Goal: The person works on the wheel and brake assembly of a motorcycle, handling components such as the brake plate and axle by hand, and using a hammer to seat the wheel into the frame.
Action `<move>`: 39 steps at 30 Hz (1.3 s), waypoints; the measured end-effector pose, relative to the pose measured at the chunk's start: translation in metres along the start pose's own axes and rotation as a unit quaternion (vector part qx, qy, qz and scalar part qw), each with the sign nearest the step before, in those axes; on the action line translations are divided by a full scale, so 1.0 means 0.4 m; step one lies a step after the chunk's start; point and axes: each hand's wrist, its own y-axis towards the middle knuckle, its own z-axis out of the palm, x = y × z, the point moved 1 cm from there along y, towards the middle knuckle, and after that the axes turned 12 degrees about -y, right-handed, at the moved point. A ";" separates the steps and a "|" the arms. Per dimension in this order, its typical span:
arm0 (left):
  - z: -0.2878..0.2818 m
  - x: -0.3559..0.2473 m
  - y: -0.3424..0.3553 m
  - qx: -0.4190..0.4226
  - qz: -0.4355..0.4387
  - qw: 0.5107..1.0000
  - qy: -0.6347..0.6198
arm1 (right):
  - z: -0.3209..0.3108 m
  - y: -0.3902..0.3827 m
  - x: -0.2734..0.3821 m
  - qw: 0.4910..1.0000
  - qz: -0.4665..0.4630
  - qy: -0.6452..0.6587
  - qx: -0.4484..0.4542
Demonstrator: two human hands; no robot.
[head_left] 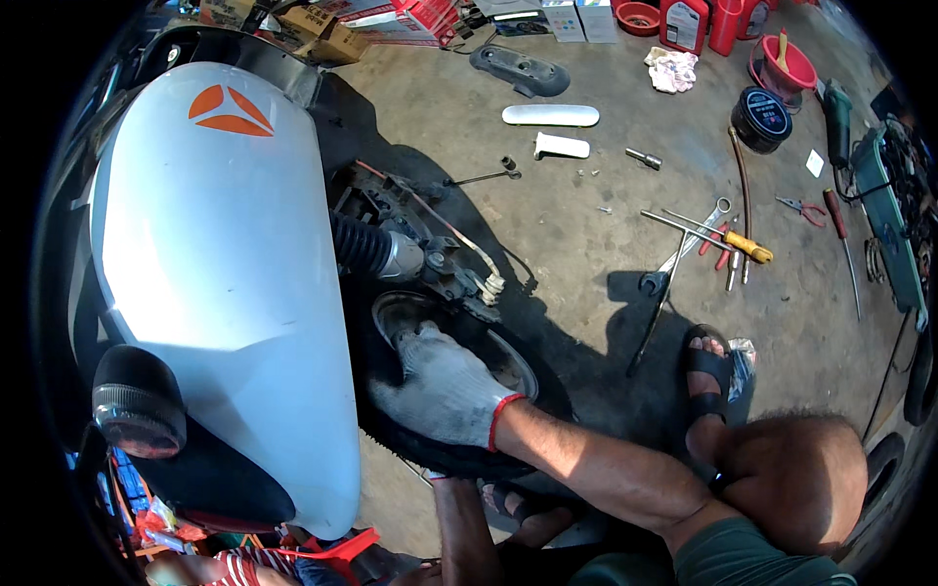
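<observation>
My right hand [440, 386], in a white knit work glove with a red cuff, lies over the black-tyred wheel [523, 363] of a white scooter. Its fingers curl into the rim by the hub, and their tips are partly hidden. My left forearm [464, 527] comes up from below, and only a sliver of glove cuff shows under the tyre. The tyre hides the fingers of that hand. Above the wheel sit a black ribbed rubber hose [360, 244] and a grimy engine part [445, 269]. The scooter's white rear body panel [225, 264] fills the left side.
On the concrete lie a T-handle wrench [664, 293], a yellow-handled screwdriver [747, 247], a combination wrench [699, 234], pliers [803, 209] and white trim pieces [550, 115]. A green toolbox [884, 215] stands right. Red bottles [684, 24] line the back. Another person in stripes [249, 566] is lower left.
</observation>
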 end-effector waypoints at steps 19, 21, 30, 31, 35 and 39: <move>-0.005 -0.028 -0.025 -0.012 -0.001 1.000 0.008 | 0.027 0.002 0.069 0.994 -0.038 -0.098 0.015; -0.015 -0.054 -0.028 -0.017 0.013 1.000 0.009 | 0.041 0.004 0.073 0.999 -0.031 -0.040 0.009; 0.005 -0.037 -0.038 -0.006 0.022 1.000 0.008 | 0.093 0.026 0.038 0.994 -0.060 -0.076 -0.040; 0.009 -0.037 -0.042 -0.006 0.022 1.000 0.008 | 0.098 0.032 0.029 0.994 -0.067 -0.081 -0.037; 0.003 -0.036 -0.041 -0.010 0.026 1.000 0.012 | 0.101 0.054 0.035 0.996 -0.073 -0.059 -0.002; 0.000 -0.040 -0.030 -0.017 0.027 0.999 0.009 | 0.110 0.077 0.024 0.988 -0.111 -0.104 0.022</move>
